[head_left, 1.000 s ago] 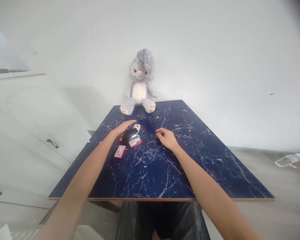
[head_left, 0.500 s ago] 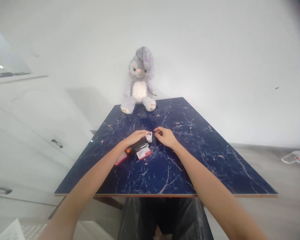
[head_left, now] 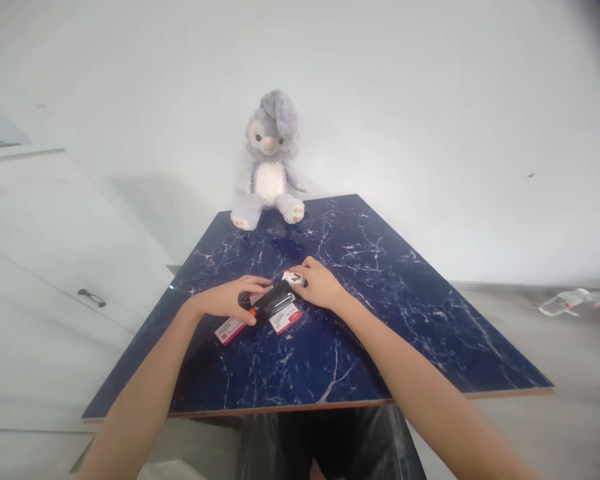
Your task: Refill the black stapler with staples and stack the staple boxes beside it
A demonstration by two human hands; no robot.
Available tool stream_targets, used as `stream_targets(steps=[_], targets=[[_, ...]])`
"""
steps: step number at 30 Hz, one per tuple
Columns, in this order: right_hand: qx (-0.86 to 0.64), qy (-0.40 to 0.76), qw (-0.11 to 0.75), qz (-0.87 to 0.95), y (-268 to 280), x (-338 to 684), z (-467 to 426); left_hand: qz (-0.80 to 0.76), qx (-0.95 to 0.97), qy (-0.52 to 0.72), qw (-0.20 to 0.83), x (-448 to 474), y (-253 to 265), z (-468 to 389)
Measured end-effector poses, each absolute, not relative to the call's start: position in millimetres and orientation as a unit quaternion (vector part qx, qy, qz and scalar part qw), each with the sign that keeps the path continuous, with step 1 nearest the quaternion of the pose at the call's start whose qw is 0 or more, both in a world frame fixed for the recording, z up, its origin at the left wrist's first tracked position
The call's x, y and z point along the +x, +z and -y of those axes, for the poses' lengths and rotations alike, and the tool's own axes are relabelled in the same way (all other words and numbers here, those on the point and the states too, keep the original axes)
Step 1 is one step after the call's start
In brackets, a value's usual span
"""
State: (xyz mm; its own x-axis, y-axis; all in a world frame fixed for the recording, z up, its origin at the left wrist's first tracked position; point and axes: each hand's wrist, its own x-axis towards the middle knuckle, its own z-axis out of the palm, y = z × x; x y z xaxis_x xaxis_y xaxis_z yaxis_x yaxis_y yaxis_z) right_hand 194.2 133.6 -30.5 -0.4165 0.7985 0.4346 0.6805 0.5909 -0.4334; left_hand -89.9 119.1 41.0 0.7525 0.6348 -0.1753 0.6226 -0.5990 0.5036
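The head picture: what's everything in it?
table: 1, dark blue, centre
plush toy: 1, mostly grey, table's far edge
black item: 1, black with orange, middle
flat boxes: at least 2, red/white, near black item
small box: 1, mostly white, black item's far end
cabinet: 1, white, left
wall: 1, pale, behind
floor: 1, grey, below
plastic item: at least 1, clear, right
clothing: some, dark, below table
left hand: 1, bare, by black item
right hand: 1, bare, at small box
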Motion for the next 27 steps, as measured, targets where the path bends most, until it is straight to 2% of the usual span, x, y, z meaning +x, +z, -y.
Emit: stream_targets(steps=[6,10,18,22,27], targets=[[-0.404,0.176,0.319,0.839,-28,205,-137,-0.385,0.875,0.122,0.267,-80,26,-126],[-0.417,0.172,0.333,0.828,-16,211,-135,-0.396,0.845,0.181,0.311,-85,12,-135],[-0.427,0.215,0.254,0.841,-2,217,-125,-0.429,0.79,0.201,0.389,-91,4,-142],[-0.428,0.226,0.245,0.84,-5,219,-127,-0.44,0.753,0.214,0.439,-93,5,-140],[-0.428,0.25,0.264,0.828,-12,221,-136,-0.441,0.745,0.24,0.44,-93,0,-142]])
